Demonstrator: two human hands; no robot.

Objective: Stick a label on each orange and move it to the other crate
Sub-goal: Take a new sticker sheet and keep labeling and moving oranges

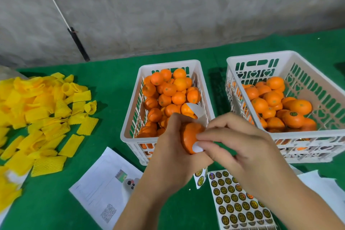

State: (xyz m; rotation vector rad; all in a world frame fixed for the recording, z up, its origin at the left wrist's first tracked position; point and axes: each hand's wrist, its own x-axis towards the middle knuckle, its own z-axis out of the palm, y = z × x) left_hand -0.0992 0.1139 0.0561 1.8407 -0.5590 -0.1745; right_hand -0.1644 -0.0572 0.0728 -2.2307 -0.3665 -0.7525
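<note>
Both hands [205,147] press label [197,148] onto orange [188,136] (writing unreadable).

Bright even light, soft shadows; wide-angle edge bending; slight softness throughout.

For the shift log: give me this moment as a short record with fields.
left hand: holds an orange and a strip of backing paper
right hand: pinches a white label at the orange
left crate: oranges, no labels visible
right crate: oranges, one showing a dark label
label sheet: on the green table, below the hands
yellow foam sleeves: heaped at far left
</note>
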